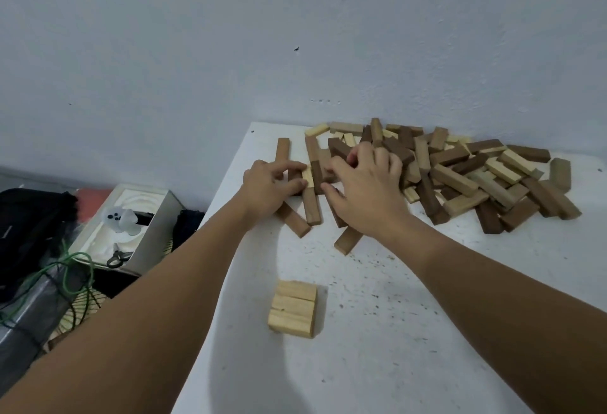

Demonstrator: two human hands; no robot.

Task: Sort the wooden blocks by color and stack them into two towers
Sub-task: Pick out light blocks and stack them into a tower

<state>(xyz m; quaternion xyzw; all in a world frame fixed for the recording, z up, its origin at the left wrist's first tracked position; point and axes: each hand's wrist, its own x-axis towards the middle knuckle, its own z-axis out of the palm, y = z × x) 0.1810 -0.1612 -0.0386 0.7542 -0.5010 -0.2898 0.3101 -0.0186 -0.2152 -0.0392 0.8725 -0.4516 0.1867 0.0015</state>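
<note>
At the far left edge of the white table, the left hand pinches a pale block between thumb and fingers, among brown blocks. The right hand curls over the edge of the mixed pile; what it grips is hidden. Three pale blocks sit side by side nearer. No writing is legible.

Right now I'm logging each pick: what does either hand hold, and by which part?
The left hand pinches a light block by its end. The right hand curls over brown blocks beside the pile; its grip is hidden.
</note>
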